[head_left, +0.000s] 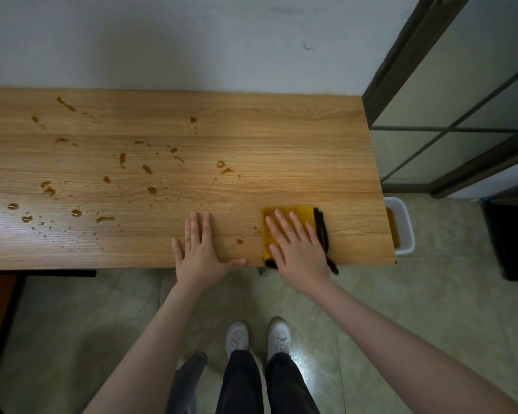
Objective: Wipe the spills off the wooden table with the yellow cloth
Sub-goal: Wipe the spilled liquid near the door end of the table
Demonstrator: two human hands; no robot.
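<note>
A white tub (408,222) of brown liquid sat at right; white shoes (257,339) stood on green floor tiles (401,294).

Bare forearms, dark trousers (253,383), white lace-up sneakers (278,336).

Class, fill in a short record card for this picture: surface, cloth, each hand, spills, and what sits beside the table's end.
surface: wooden table
cloth: yellow cloth, flat near the front edge
right hand: open, pressing flat on the cloth
left hand: open, flat on bare wood
spills: brown drops, mostly left of both hands
beside table end: white tub holding brown liquid
</note>
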